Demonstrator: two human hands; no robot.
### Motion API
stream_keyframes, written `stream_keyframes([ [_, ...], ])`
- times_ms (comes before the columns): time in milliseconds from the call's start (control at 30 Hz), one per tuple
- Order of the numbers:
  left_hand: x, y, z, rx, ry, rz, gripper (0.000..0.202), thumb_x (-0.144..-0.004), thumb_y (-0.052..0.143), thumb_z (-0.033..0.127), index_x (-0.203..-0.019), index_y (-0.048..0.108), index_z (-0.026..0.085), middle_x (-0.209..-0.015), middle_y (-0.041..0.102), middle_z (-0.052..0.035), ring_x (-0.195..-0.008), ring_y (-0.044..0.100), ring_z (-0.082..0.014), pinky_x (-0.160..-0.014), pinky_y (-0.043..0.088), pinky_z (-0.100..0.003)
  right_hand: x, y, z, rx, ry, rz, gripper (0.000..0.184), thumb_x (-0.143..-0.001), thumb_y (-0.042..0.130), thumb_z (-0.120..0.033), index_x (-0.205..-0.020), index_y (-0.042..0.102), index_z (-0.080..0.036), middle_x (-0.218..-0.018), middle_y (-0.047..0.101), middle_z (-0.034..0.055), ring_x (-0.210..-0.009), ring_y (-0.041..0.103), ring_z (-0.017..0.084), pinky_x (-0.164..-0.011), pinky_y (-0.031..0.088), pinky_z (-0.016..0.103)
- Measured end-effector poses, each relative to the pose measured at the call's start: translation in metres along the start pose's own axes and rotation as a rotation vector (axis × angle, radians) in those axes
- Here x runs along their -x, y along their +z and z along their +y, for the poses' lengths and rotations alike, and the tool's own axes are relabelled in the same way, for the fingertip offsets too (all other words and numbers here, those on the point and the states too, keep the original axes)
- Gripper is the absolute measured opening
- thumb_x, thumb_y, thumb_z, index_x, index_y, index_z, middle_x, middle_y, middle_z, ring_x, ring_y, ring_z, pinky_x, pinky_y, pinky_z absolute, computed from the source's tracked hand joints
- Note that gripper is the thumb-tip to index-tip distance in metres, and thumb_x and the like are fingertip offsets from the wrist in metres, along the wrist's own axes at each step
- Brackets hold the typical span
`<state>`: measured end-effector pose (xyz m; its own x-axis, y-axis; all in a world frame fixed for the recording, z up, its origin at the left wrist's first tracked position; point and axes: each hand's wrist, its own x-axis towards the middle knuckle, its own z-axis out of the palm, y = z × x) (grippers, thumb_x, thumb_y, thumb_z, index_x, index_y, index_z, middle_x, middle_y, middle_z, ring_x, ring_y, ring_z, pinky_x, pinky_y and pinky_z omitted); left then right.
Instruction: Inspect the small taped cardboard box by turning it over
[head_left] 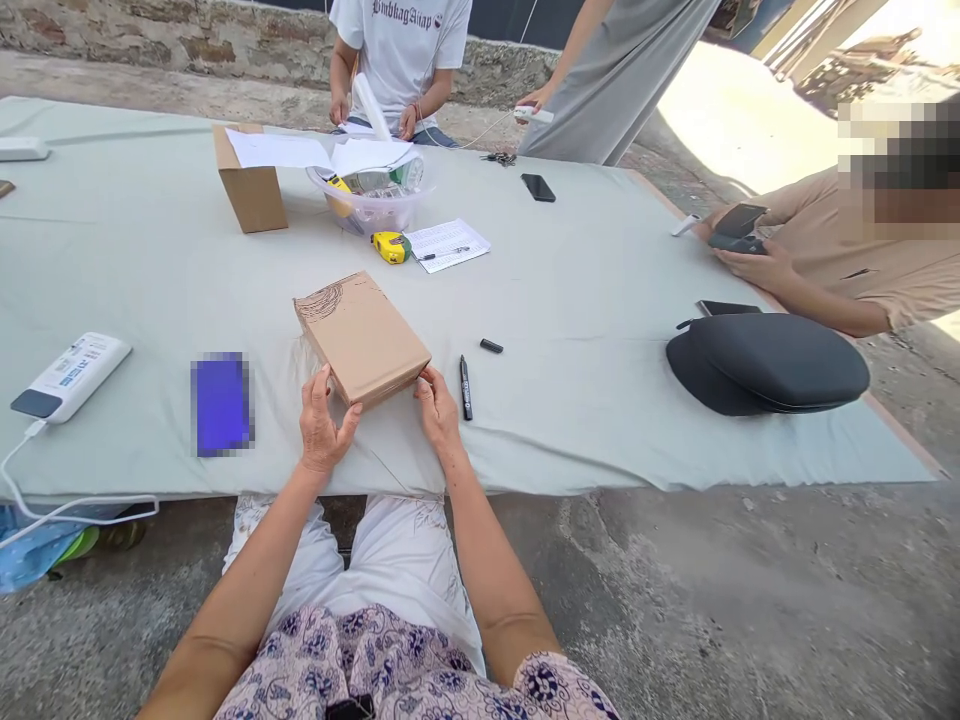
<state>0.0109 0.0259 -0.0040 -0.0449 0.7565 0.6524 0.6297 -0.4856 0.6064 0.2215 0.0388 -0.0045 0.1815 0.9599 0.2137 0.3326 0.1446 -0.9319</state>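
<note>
Between my two hands is a small brown cardboard box [367, 335], turned at an angle on the cloth-covered table [570, 300]. Dark scribbled lines mark its far left corner. My left hand [324, 425] grips the near left side, thumb at the near corner. At the near right corner, my right hand [439, 405] holds the box with bent fingers, some hidden behind it. Right of the box lies an uncapped black marker [466, 388], with its cap [491, 346] loose just beyond. A blurred blue-purple item [223, 405] lies left of my left hand.
A white power bank [73, 378] with a cable is at left. Farther back are an open carton [255, 195], a plastic basin [371, 208], a yellow tape measure [391, 247] and a notepad [448, 245]. A black case [769, 362] sits at right. Several people are around the table.
</note>
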Motion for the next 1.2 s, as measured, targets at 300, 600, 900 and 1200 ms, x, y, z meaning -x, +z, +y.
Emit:
stream_keyframes([
  [300,0.001,-0.005,-0.001,0.162,-0.044,0.094,0.072,-0.094,0.045,0.066,-0.147,0.041,0.018,-0.137,0.055,-0.0200,-0.131,0.054,-0.0305,-0.106,0.048,-0.046,0.038,-0.010,-0.010,-0.009,-0.013,0.051,0.049,-0.096,0.043,-0.063,-0.102,0.064,-0.018,-0.094,0.068,0.0066,-0.085,0.064,0.019,-0.077,0.055,0.034],
  [600,0.000,-0.006,0.004,0.034,0.110,0.070,0.057,-0.097,0.044,0.060,-0.136,0.049,0.019,-0.145,0.048,-0.0227,-0.141,0.046,-0.0303,-0.114,0.039,-0.054,0.048,0.031,-0.056,0.115,-0.265,0.243,0.073,-0.089,0.061,-0.059,-0.147,0.035,-0.022,-0.147,0.046,0.0186,-0.141,0.043,0.031,-0.115,0.042,0.054],
  [900,-0.002,-0.001,0.017,0.076,0.007,0.093,0.057,-0.092,0.052,0.063,-0.128,0.048,0.019,-0.137,0.050,-0.0209,-0.136,0.048,-0.0310,-0.111,0.041,-0.052,0.050,0.039,-0.054,0.201,-0.269,0.330,0.055,-0.091,0.060,-0.056,-0.134,0.048,-0.023,-0.136,0.051,0.0171,-0.135,0.047,0.030,-0.112,0.043,0.056],
  [1200,0.001,0.001,0.018,0.118,0.076,0.107,0.048,-0.098,0.050,0.050,-0.135,0.045,0.020,-0.140,0.049,-0.0196,-0.138,0.045,-0.0298,-0.113,0.039,-0.052,0.043,0.018,-0.031,0.100,-0.317,0.326,0.040,-0.104,0.036,-0.042,-0.133,0.058,-0.025,-0.127,0.067,0.0111,-0.122,0.062,0.022,-0.104,0.053,0.042],
])
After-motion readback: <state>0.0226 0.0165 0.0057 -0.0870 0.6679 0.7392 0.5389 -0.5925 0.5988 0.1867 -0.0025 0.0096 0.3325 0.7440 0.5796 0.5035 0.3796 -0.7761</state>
